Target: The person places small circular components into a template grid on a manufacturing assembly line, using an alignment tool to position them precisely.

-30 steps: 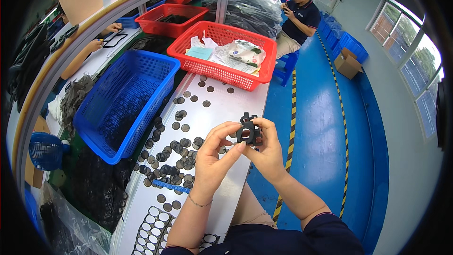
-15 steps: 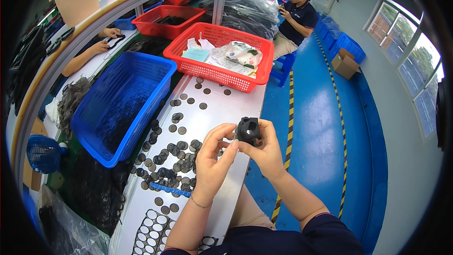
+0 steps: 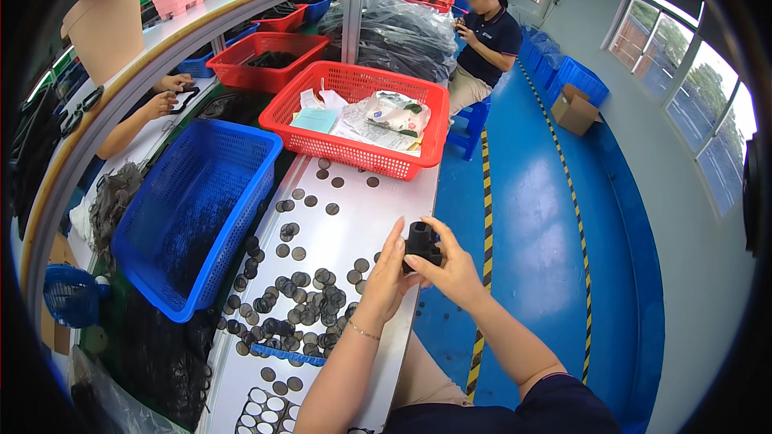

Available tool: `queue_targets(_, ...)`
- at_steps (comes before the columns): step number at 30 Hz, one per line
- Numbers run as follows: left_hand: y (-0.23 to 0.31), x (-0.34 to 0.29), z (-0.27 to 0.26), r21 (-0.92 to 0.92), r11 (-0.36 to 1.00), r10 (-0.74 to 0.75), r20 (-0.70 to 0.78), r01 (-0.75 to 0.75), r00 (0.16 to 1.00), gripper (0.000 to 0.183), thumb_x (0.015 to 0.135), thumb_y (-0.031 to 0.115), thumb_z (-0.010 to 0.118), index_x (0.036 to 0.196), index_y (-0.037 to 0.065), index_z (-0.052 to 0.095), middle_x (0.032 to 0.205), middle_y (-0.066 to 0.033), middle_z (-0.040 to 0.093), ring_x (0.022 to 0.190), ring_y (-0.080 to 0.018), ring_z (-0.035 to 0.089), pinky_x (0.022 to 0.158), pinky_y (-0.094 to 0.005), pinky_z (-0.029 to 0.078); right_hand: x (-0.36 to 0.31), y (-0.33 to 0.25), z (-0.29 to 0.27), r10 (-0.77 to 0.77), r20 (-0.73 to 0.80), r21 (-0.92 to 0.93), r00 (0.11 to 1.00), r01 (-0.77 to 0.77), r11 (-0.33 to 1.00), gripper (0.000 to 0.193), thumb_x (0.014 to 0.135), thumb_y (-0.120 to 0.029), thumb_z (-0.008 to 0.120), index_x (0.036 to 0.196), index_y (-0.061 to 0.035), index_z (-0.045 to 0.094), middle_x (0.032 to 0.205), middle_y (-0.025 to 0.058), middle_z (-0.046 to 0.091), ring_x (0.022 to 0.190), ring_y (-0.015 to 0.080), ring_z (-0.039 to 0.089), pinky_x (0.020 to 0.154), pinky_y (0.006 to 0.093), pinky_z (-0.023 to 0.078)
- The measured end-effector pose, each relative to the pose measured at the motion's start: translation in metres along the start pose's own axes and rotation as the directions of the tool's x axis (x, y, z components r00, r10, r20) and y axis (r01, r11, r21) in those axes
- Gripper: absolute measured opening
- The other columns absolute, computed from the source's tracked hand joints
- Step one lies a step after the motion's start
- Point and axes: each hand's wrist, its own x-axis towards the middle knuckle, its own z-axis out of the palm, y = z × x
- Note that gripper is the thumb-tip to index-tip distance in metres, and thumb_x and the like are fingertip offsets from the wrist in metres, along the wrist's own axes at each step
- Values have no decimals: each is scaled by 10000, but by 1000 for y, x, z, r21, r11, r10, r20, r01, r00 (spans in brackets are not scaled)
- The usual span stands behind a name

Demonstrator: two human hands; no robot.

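Observation:
Over the table's right edge, both my hands are closed around a black plastic part (image 3: 420, 239) with a short hollow tube pointing up. My right hand (image 3: 454, 273) grips it from the right, thumb across its front and index finger at the top. My left hand (image 3: 388, 281) presses against its left side with the fingers nearly upright; its fingertips are partly hidden. To the left of my hands, many small dark round mesh discs (image 3: 326, 303) lie scattered and overlapping on the white table (image 3: 362, 213). A blue strip (image 3: 288, 354) lies among the nearest discs.
A red basket (image 3: 354, 149) with papers and a plastic bag stands beyond the discs. A blue basket (image 3: 229, 217) is at left, near a small blue fan (image 3: 71, 296). A sheet with white ovals (image 3: 265, 411) lies close to me. A co-worker (image 3: 486, 40) sits farther off.
The black part has turned so its tube points up, and my hands have moved slightly lower in view. My left fingers have straightened along its side. The view has shifted a little.

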Motion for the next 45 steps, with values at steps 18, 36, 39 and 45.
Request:
queue_targets(18,-21,32,11,-41,994,-103,33,104,994,443,1044,316,409,1332,-16,468,1158,-122,593,941,-193,645,795,-326,573,51,23,-34,-333,-188,-388,924,241,889,676,715,-188,750,1299,-77,429,1244,189,477,1071,351,560,894,416,487)
queue_targets(36,-51,52,-15,113,980,-166,36,161,986,371,1032,244,462,1293,-14,519,1127,-114,604,957,-179,637,831,-305,545,282,96,-197,-317,-686,-570,655,-214,793,753,619,-203,757,1273,-193,385,1110,250,480,945,443,582,876,471,493)
queue_targets(39,-50,52,-14,120,979,-170,38,164,985,366,1031,234,461,1291,-18,516,1118,-118,603,963,-191,642,841,-320,547,289,99,-201,-299,-655,-597,694,-232,768,775,616,-217,759,1296,-196,387,1122,257,482,958,441,580,887,462,491)
queue_targets(45,-53,51,-18,126,979,-168,41,162,985,350,1030,215,461,1288,-15,516,1107,-117,604,968,-196,646,843,-327,549,294,95,-189,-253,-680,-542,688,-239,805,788,616,-238,753,1310,-196,383,1137,273,485,978,431,576,898,454,488)
